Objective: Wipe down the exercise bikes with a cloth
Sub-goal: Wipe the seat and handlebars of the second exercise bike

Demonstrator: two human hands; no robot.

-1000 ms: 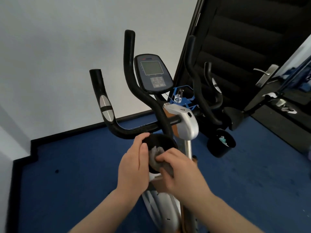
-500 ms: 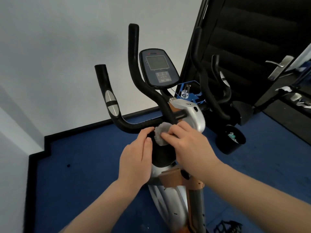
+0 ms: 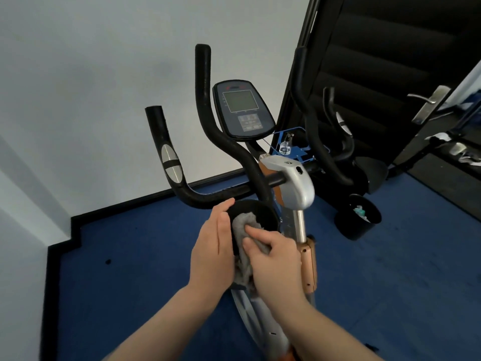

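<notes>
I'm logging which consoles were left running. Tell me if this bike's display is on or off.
Apparently off: the console screen is a flat grey-green blank, with no digits or glow visible. Whether it has power at all cannot be told.

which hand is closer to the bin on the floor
The right hand. It presses the grey cloth on the bike's black part, on the side towards the black bin at right. The left hand holds that part's far side.
</notes>
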